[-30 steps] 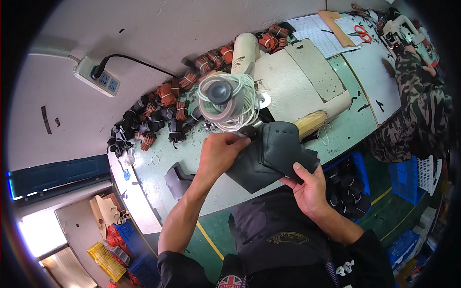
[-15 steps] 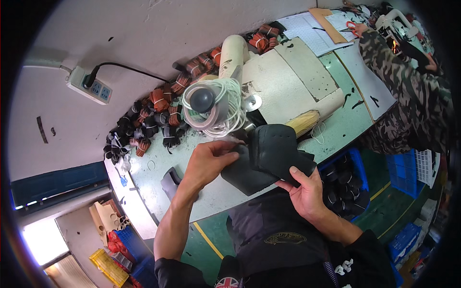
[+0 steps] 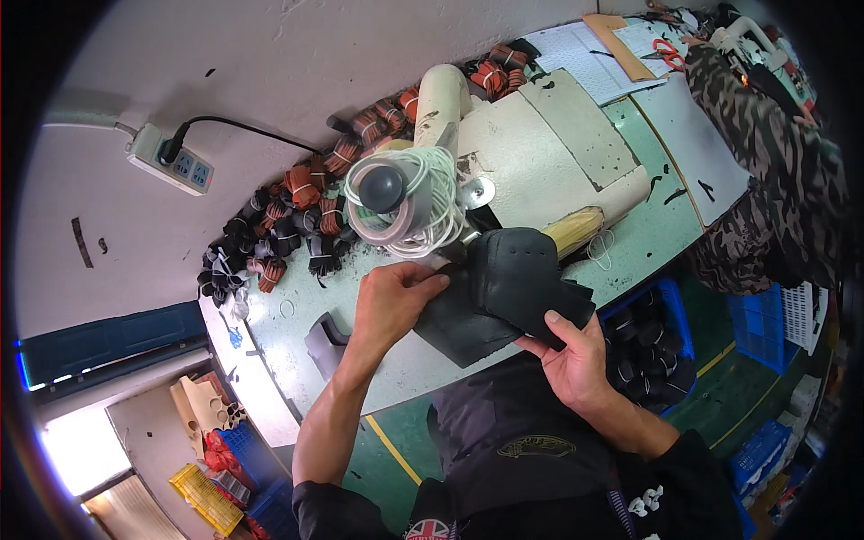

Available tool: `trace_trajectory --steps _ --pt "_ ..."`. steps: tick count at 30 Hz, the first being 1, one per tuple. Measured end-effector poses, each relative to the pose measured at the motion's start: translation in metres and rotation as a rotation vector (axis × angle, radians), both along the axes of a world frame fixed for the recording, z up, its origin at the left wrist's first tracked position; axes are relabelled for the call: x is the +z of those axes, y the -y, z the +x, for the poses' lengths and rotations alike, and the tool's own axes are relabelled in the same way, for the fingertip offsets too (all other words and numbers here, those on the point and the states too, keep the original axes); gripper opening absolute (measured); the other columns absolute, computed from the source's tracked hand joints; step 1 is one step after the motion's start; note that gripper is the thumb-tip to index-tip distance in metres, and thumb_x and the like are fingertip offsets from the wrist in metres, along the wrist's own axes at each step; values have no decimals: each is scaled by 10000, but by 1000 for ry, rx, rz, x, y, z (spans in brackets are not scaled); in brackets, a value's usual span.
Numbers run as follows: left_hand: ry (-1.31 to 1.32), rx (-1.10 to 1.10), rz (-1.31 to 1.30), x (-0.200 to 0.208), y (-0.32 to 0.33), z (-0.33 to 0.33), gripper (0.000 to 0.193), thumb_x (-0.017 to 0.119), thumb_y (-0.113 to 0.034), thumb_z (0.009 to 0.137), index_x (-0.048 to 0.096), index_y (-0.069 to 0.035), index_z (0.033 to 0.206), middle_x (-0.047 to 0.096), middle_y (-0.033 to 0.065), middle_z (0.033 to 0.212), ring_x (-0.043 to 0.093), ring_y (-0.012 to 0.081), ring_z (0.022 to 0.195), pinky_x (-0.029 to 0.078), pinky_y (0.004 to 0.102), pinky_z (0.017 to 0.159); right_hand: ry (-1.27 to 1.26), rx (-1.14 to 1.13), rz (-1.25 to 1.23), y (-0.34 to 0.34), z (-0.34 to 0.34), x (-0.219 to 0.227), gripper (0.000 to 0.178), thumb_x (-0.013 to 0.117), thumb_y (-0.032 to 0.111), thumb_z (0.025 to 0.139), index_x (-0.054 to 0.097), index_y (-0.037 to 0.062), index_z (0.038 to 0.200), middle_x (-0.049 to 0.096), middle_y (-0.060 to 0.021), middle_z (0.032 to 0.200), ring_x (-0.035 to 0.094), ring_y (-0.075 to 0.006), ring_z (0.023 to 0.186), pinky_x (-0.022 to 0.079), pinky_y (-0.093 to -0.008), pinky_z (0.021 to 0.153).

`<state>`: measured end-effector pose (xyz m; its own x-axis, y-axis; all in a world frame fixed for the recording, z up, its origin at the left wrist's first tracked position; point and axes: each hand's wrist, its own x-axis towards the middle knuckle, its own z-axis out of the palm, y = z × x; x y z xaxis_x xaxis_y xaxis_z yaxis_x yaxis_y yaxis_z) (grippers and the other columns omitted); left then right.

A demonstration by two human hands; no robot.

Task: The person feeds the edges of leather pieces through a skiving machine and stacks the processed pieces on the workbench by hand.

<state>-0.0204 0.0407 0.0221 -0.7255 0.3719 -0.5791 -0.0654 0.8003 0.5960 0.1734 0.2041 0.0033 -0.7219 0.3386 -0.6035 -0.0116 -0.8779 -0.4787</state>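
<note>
Between my two hands is a black leather piece [image 3: 520,279], several layers folded or stacked, with a row of small holes along its upper edge. My left hand [image 3: 396,304] pinches its upper left edge between thumb and fingertips, close to the machine's metal parts. On the lower right, my right hand [image 3: 574,358] grips it, thumb on top and fingers beneath. Directly beyond stands a cream-coloured machine [image 3: 531,162] with a round dark knob [image 3: 381,190] and a coil of white cord [image 3: 438,202]. The exact contact between leather and machine is hidden.
Bundled brown and black strips [image 3: 301,184] line the wall. A dark curved piece [image 3: 322,346] lies on the pale table [image 3: 396,387] left of my arm. A blue crate [image 3: 673,310] of black parts stands at right. Beyond, another person's camouflage sleeve [image 3: 742,108] is near red-handled scissors [image 3: 668,54].
My hands and the leather piece hold nearly the same pose; the view has shifted slightly. The other person's hand has moved away from the red-handled scissors, which now lie on the papers.
</note>
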Motion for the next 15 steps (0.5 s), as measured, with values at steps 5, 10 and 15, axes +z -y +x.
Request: trace_trajectory --steps 5,10,15 --pt "-22 -10 7 -4 -15 1 317 765 -228 842 755 -60 1111 753 108 872 687 157 769 533 322 735 10 37 1 -8 4 -1 366 586 24 956 522 53 1315 633 -114 1241 650 -251 1126 611 -463 862" --pt "206 94 303 -10 7 7 333 743 -81 870 656 9 1178 718 47 882 649 108 722 532 276 614 1 21 -16 -6 4 -3 364 583 25 955 522 52 1312 635 -115 1236 646 -262 1132 598 -486 891" --pt "123 201 235 -13 4 5 245 745 -76 868 656 29 1070 693 51 793 644 114 645 504 261 480 -3 17 4 -1 -3 1 409 600 30 945 490 61 1338 609 -116 1282 631 -262 1157 590 -493 907"
